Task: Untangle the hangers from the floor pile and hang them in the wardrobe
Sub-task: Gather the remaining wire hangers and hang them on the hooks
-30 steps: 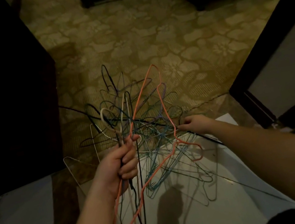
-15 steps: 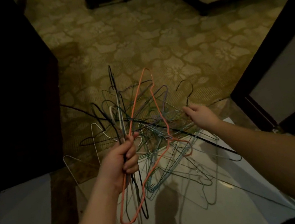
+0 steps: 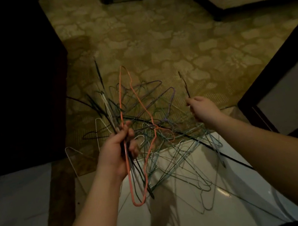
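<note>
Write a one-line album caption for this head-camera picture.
Left hand grips an orange wire hanger amid tangled wire hangers; right hand pinches a dark wire hanger.

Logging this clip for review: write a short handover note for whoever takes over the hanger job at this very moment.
Left hand: grips a bunch of hangers, the orange hanger among them.
Right hand: pinches a dark hanger, held up beside the pile.
Hanger pile: tangled on the floor, across carpet and white surface; a white hanger lies at its left.
Done: no hanger is seen hung.
Left: free the dark hanger, separate the rest, hang all in the wardrobe.
</note>
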### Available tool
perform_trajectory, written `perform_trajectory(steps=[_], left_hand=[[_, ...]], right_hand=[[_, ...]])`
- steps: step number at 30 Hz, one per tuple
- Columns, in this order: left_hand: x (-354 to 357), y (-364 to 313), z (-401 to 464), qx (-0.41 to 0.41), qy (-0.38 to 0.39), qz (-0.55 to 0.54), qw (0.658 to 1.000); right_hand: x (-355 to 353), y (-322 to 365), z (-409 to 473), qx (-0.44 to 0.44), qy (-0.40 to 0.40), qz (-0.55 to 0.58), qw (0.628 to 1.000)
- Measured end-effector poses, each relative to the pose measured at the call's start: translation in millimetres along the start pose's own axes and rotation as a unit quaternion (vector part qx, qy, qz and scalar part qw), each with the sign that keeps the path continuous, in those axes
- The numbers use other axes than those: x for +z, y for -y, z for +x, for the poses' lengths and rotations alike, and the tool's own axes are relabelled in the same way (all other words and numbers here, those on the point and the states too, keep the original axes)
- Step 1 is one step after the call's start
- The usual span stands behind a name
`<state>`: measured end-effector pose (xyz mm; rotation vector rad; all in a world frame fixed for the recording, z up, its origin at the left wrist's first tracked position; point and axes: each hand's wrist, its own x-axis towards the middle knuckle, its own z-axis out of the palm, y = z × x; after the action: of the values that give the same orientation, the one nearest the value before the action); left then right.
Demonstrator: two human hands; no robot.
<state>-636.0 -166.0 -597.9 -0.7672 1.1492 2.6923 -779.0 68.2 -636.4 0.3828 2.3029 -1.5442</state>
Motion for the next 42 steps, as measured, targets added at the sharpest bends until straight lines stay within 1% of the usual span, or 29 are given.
perform_trajectory(steps=[3,8,12,15,18,22,26,30,34,38,42], left_hand=[[4,-7,-8,0.010,-0.007,-0.015,1.000],[14,-13,-40,-0.022,0.007,-0.034,0.999],[27,-16,-88,-0.062,0.027,-0.067,0.995],[40,-28,-130,-0.084,0.023,-0.090,0.992],[55,-51,-171,-0.079,-0.010,-0.083,0.993],[79,-86,-231,-0.051,-0.086,-0.062,0.993],[97,-112,-300,-0.068,-0.133,-0.060,0.987],[111,-129,-376,-0.083,-0.183,-0.053,0.978],[127,-131,-455,-0.081,-0.221,-0.055,0.970],[142,-120,-523,-0.041,-0.263,-0.087,0.960],[167,-101,-587,-0.002,-0.287,-0.105,0.952]], right_hand=[[8,14,-8,0.001,0.033,0.013,0.999],[17,42,-44,0.037,0.087,0.066,0.993],[8,75,-89,0.057,0.113,0.054,0.990],[-3,100,-124,0.073,0.131,0.038,0.988],[-11,128,-163,0.099,0.141,0.016,0.985],[-20,174,-225,0.123,0.175,-0.030,0.976],[-27,217,-288,0.128,0.198,-0.090,0.968],[-36,246,-355,0.134,0.265,-0.157,0.942],[-50,265,-417,0.105,0.343,-0.211,0.909],[-63,277,-472,0.081,0.424,-0.232,0.872],[-84,285,-522,0.049,0.477,-0.260,0.838]])
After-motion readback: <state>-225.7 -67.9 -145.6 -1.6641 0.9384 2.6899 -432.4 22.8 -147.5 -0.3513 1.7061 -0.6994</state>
